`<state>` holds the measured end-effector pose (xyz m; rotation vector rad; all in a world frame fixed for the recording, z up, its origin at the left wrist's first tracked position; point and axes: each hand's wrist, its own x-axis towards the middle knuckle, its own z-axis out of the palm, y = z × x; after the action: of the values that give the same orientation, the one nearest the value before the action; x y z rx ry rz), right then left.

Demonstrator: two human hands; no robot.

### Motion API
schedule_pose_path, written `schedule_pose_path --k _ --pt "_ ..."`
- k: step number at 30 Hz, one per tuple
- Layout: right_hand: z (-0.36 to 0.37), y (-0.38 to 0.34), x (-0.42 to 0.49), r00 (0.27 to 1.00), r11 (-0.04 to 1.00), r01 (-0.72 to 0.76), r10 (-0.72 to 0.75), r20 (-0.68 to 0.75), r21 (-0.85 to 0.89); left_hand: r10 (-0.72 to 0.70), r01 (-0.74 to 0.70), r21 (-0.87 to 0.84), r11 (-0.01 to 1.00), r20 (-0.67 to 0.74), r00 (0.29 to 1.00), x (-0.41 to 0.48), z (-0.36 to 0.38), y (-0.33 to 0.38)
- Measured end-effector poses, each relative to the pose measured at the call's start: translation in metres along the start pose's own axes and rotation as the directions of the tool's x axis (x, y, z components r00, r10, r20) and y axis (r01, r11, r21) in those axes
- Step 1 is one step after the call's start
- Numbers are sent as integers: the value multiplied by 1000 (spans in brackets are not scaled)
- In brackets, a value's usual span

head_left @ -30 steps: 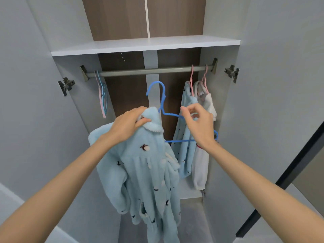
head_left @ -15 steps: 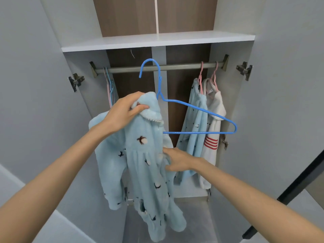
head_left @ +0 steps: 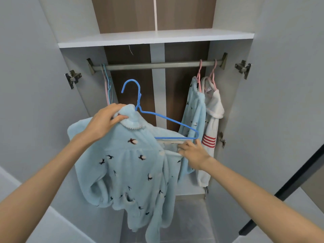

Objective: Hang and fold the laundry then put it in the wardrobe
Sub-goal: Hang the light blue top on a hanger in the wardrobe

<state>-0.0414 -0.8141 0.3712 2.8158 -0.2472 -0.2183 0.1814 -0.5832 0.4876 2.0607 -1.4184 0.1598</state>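
Observation:
A fluffy light-blue garment [head_left: 126, 165] with small dark bird prints hangs in front of the open wardrobe. My left hand [head_left: 105, 120] grips its collar, where a blue wire hanger [head_left: 168, 118] goes into the neck. The hanger's hook points up, below the rail [head_left: 154, 65]. Its right end sticks out bare of the garment. My right hand [head_left: 192, 151] pinches the garment's open front edge just under that end.
Two garments hang at the rail's right end on pink hangers: a light-blue one [head_left: 194, 109] and a white one with red stripes [head_left: 213, 120]. Spare hangers [head_left: 107, 85] hang at the left end. A white shelf [head_left: 154, 38] sits above the rail. Both wardrobe doors stand open.
My right hand left the hanger, dropped to the garment's front, then rose to pull its edge toward the hanger's right end. The hanger and collar rose toward the rail, then came down below it.

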Motion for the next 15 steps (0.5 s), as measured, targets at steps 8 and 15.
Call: schedule_pose_path --k 8,15 --pt "3 40 -13 985 989 -148 149 -92 12 -24 24 25 999 20 1000 -13 16 -19" --pt "-25 59 -19 951 948 -291 272 -148 -125 -72 52 237 970 77 994 -14 33 -8"
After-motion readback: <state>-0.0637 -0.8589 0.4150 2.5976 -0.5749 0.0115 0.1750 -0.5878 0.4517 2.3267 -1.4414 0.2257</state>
